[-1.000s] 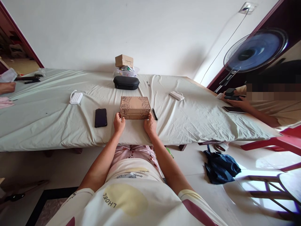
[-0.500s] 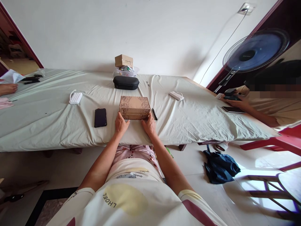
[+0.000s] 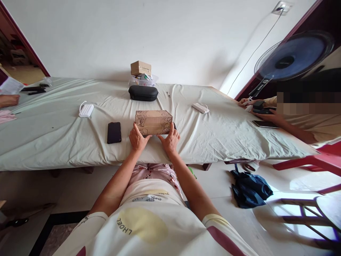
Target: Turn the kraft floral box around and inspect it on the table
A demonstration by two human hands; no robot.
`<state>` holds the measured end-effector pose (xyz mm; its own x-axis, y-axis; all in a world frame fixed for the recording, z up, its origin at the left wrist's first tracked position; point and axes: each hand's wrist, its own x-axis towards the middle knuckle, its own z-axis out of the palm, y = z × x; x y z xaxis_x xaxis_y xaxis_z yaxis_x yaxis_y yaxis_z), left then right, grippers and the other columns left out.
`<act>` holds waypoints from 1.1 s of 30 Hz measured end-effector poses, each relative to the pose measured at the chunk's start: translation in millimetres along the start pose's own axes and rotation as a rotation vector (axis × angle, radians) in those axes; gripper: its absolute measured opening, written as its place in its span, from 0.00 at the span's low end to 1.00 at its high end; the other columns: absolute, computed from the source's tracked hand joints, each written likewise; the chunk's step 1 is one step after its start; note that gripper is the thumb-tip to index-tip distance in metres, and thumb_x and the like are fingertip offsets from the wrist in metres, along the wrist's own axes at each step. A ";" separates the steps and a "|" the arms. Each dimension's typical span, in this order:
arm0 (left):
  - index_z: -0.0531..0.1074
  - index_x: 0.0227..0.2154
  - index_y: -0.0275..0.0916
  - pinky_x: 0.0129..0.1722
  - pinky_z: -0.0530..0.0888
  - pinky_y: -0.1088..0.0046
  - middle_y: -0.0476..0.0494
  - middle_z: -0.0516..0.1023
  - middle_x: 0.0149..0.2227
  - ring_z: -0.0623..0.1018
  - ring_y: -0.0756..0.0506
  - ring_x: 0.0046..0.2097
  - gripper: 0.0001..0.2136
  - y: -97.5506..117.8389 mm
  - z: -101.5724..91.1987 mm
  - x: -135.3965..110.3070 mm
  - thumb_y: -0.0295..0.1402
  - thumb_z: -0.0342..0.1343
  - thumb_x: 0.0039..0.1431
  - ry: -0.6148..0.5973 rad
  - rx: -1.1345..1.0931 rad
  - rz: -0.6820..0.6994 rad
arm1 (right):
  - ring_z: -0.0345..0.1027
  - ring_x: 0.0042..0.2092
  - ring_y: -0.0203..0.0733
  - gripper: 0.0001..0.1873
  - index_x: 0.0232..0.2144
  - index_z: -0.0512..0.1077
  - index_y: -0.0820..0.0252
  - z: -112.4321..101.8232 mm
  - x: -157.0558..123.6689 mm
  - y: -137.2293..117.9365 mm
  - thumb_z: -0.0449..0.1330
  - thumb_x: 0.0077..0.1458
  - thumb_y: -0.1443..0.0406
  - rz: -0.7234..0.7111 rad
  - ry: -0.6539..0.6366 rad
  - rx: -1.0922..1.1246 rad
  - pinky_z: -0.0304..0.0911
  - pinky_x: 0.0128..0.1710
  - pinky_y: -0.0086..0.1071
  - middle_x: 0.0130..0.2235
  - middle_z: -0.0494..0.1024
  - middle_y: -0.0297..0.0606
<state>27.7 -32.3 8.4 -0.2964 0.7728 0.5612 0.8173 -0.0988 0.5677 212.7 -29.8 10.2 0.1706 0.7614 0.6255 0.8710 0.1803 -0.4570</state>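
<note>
Pale wall (image 3: pixel 173 39) rises behind a long tabletop (image 3: pixel 213 137) covered in a wrinkled, light green cloth. Near its front edge, from where I stand, a patterned cardboard box (image 3: pixel 153 124) sits between the person's two hands, straight ahead of their body. It looks tipped, with its near side turned partly upward; I can't tell whether the underside touches the cloth. The left hand (image 3: pixel 137 138) and right hand (image 3: pixel 169 139) grip its opposite ends, fingers up along the sides, thumbs spread wide and pointing inward along the lower front edge. Just beyond the right hand's fingers, a black pen (image 3: pixel 174 126) is mostly hidden. A dark phone (image 3: pixel 114 132) lies to the left, apart from the left hand. Behind the box rests a black case (image 3: pixel 143 93), and past that a clear tub (image 3: pixel 153 81) with a small carton (image 3: pixel 140 68) on top. White blocks with looped cords lie well apart, one on the left (image 3: pixel 86 110) and one on the right (image 3: pixel 200 108). Another person's hand (image 3: pixel 9 101) rests at the far left, and a co-worker holds dark things at the right end, near a fan (image 3: pixel 286 62).
</note>
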 end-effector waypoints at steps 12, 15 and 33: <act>0.63 0.65 0.34 0.56 0.73 0.53 0.23 0.77 0.58 0.78 0.30 0.56 0.41 -23.7 8.1 7.7 0.56 0.66 0.58 0.212 -0.188 0.027 | 0.73 0.51 0.48 0.25 0.61 0.70 0.55 7.2 9.4 21.3 0.59 0.66 0.52 0.023 0.199 0.511 0.67 0.58 0.48 0.49 0.80 0.44; 0.70 0.59 0.35 0.55 0.73 0.55 0.27 0.80 0.51 0.79 0.33 0.53 0.34 -27.3 6.5 9.4 0.58 0.61 0.62 0.289 -0.258 0.042 | 0.75 0.46 0.45 0.20 0.52 0.76 0.56 4.0 11.0 21.0 0.59 0.66 0.51 0.084 0.250 0.687 0.70 0.54 0.45 0.46 0.81 0.42; 0.72 0.44 0.39 0.49 0.77 0.59 0.37 0.80 0.42 0.80 0.39 0.45 0.08 -40.3 17.4 16.3 0.36 0.53 0.67 0.130 -0.332 -0.095 | 0.70 0.38 0.43 0.21 0.39 0.74 0.57 12.8 29.2 23.8 0.58 0.60 0.47 0.275 0.112 0.759 0.68 0.43 0.38 0.35 0.78 0.37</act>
<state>-1.5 -4.8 -15.8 -0.4408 0.7042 0.5566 0.5845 -0.2453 0.7734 232.5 4.8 9.5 0.4133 0.7802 0.4695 0.2481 0.3996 -0.8824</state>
